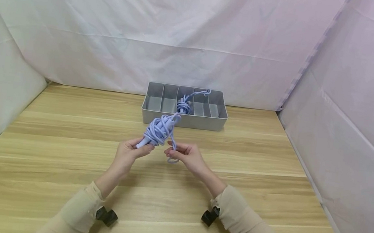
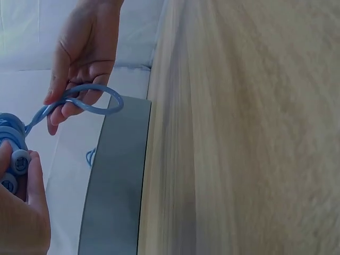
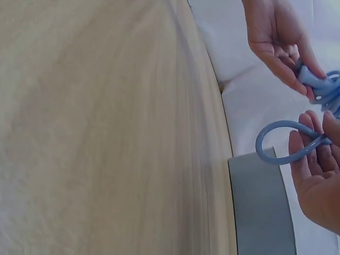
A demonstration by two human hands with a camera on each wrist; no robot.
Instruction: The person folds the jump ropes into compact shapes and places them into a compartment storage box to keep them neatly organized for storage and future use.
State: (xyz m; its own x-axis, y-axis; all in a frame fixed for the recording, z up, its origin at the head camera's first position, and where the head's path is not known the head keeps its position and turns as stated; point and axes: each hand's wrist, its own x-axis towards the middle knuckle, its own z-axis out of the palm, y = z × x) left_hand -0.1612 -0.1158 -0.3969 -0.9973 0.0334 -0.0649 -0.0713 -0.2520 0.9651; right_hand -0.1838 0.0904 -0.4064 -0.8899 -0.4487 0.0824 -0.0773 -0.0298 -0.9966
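A light blue jump rope point(image 1: 159, 129), its cord wound round its handles, is held above the table in front of the box. My left hand point(image 1: 130, 153) grips it by the handle ends; two round end caps show in the left wrist view. With thumb and fingers, my right hand point(image 1: 187, 155) pinches the doubled cord coming off the bundle. A free loop point(image 3: 259, 142) sticks out past those fingers in the right wrist view. Another wound blue jump rope point(image 1: 184, 106) lies in the middle compartment of the grey divided box point(image 1: 183, 121), its cord end over the back rim.
The box stands at the back of the wooden table point(image 1: 65, 149), near a white cloth backdrop point(image 1: 117, 62). White cloth walls point(image 1: 349, 123) rise along the sides. Black camera mounts point(image 1: 106, 216) hang from both sleeves.
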